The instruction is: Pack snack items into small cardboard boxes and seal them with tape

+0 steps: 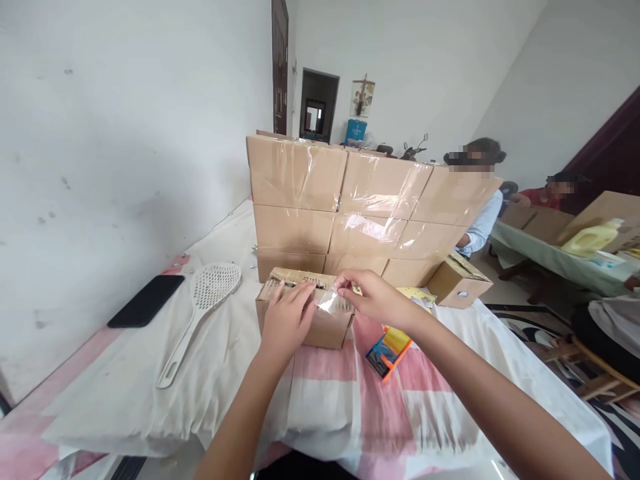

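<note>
A small brown cardboard box (325, 331) lies before me on the cloth-covered table, with clear packing tape (329, 302) along its top. My left hand (290, 310) rests on the box's top left part, fingers spread over it. At the top right edge, my right hand (367, 293) is pinched closed on the end of the clear tape. Just right of the box lies an orange, blue and yellow packet (390, 350). Behind it stands a stack of taped cardboard boxes (295, 230).
On the left are a white slotted skimmer (215, 287) and a black phone (147, 301). Another carton (460, 283) sits at the right table edge. Two people are beyond, one in a light blue sleeve (485, 217). A yellow bottle (593, 237) lies on another table.
</note>
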A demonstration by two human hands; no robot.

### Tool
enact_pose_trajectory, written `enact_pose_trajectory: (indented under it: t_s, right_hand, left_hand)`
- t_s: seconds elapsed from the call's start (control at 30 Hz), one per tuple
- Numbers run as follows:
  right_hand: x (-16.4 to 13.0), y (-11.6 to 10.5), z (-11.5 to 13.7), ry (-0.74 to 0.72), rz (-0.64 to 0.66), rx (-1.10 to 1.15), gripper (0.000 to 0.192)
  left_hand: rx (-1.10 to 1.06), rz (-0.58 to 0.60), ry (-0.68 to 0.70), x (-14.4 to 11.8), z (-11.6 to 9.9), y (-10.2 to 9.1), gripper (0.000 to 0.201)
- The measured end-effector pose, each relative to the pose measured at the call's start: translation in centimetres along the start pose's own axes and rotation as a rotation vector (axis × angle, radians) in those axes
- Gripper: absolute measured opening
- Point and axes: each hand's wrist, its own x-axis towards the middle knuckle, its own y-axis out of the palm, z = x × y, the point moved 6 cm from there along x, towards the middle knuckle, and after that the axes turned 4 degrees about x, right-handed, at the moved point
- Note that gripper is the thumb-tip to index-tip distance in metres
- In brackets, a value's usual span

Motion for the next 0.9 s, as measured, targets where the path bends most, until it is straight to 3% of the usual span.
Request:
enact_pose_trajectory:
  t_s: [0.1,0.17,0.27,0.33,0.43,0.63,0.77,0.9]
  right_hand:
    - [1.5,0.0,0.1,-0.062,0.034,-0.113,0.012]
    - [2.6,0.3,0.2,-0.095,0.04,-0.124,0.02]
    - [4.5,1.3,0.0,-0.119,0.101,0.001,0.065]
    - [5.8,2.3,-0.6,-0.105,0.153,0.147,0.085]
    - [7.6,3.6,-2.5,-0.063,0.142,0.285,0.085]
    - [9.2,5.7,-6.0,-0.04,0.121,0.25,0.081]
    - [9.3,6.2,-7.0,-0.028,0.127,0.343,0.078]
    - [9.2,6.4,-7.2,-0.076,0.095,0.323,0.068]
  left_hand:
    - [0.019,-0.047,0.007,-1.0,0.2,-0.1,0.033]
    - [0.036,-0.138,0.018,-1.4,0.2,-0.1,0.023]
    - [0.056,-0.369,0.091,-1.9,0.1,-0.1,0.008]
    - [0.069,-0.486,0.152,-2.2,0.0,0.1,0.006]
    - [0.081,-0.538,0.177,-2.3,0.3,0.5,0.005]
    - [0.115,-0.614,0.172,-2.9,0.2,0.6,0.008]
    - [0.142,-0.74,0.069,-3.9,0.6,0.8,0.013]
    - [0.144,-0.708,0.036,-4.3,1.0,1.2,0.013]
